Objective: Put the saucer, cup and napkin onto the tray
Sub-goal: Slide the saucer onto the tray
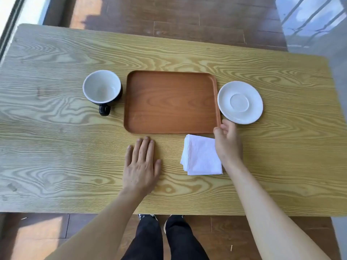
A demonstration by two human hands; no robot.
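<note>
An empty brown wooden tray (171,102) lies in the middle of the table. To its left stands a black cup (102,89) with a white inside, its handle pointing toward me. A white saucer (240,102) rests on the table just right of the tray. A folded white napkin (201,155) lies in front of the tray's near right corner. My left hand (141,166) lies flat on the table, fingers spread, below the tray. My right hand (227,143) hovers between napkin and saucer, fingers loosely apart, fingertips close to the saucer's near rim, holding nothing.
The light wooden table (56,147) spans the view, with its near edge just above my legs. Dark wooden floor shows beyond the far edge and below. A window frame runs along the left side.
</note>
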